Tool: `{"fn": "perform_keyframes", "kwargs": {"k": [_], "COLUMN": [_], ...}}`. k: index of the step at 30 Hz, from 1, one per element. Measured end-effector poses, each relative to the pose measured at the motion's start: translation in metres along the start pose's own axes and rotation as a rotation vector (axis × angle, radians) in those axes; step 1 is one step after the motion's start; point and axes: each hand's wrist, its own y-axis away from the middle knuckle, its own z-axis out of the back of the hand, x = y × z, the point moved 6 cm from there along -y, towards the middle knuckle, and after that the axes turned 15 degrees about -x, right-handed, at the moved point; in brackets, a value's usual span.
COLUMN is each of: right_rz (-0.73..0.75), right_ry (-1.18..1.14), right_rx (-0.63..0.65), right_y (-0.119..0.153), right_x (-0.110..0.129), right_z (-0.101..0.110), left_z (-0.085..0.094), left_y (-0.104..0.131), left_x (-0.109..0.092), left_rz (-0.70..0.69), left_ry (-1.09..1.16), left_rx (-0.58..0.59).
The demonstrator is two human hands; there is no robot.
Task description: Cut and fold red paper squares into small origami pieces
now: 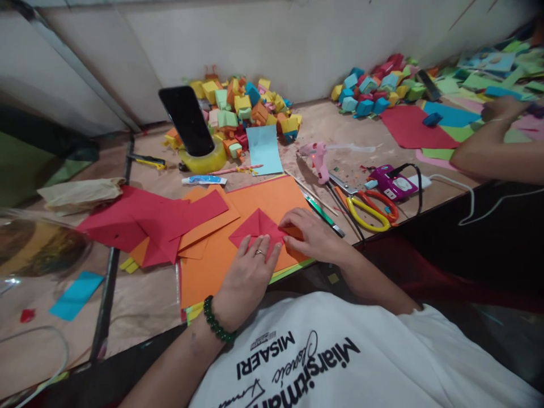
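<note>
A folded red paper [260, 222], shaped like a diamond with creases meeting near its middle, lies on a sheet of orange paper [208, 283]. My left hand [249, 275] rests flat on its near side, fingers stretched out and pressing it down. At the right corner of the red paper is my right hand [312, 235], its thumb and forefinger closing on that corner. The near edge of the red paper is hidden under my left fingers. Other coloured sheets show beneath the orange one.
Right of the sheets lie a green craft knife [325, 215], scissors [368, 209] and a pink glue gun [317, 161]. A phone [187, 119] leans in a tape roll [204, 158] before piled paper cubes [242, 105]. Red sheets [148, 221] lie left. Another person's arm [501, 147] reaches in at right.
</note>
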Motion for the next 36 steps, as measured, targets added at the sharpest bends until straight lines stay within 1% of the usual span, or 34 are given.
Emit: {"fn": "perform_keyframes", "kwargs": {"k": [10,14,16,18,20,22,24,27,32,34,36], "right_rz": [0.037,-0.003,-0.037,-0.060,-0.063,-0.053,-0.033,-0.016,-0.067,-0.074,-0.057], "right_ry": [-0.056,-0.004,0.024,0.058,0.085,0.093,0.087,0.067,0.122,0.133,0.093], "right_rx": [-0.008,-0.001,-0.025,-0.058,-0.071,-0.058,-0.037,-0.019,-0.030,-0.045,-0.034], "right_y": [0.001,0.002,0.003,0.002,0.001,0.000,0.000,-0.001,0.000,0.001,0.002], "right_x": [-0.002,0.001,0.002,0.002,0.001,-0.001,-0.002,0.000,0.005,0.005,0.004], "right_z": [0.001,0.000,-0.001,-0.003,-0.004,-0.006,-0.005,-0.003,-0.003,-0.002,-0.002], "left_z": [-0.006,-0.005,-0.004,0.000,0.006,0.012,0.016,0.020,0.017,0.017,0.019], "left_y": [0.003,-0.001,-0.003,-0.003,-0.002,0.003,0.009,0.018,0.028,0.028,0.028], "left_x": [0.001,0.000,-0.002,-0.003,-0.004,-0.004,-0.005,-0.006,-0.004,-0.004,-0.003], "left_rz": [0.082,0.075,0.057,0.039,0.028,0.026,0.039,0.076,0.171,0.169,0.156], "left_ry": [0.065,0.061,0.054,0.038,0.027,0.034,0.056,0.091,0.152,0.163,0.164], "left_rx": [0.085,0.136,0.160,0.143,0.093,0.046,0.024,0.009,0.064,0.053,0.021]}}
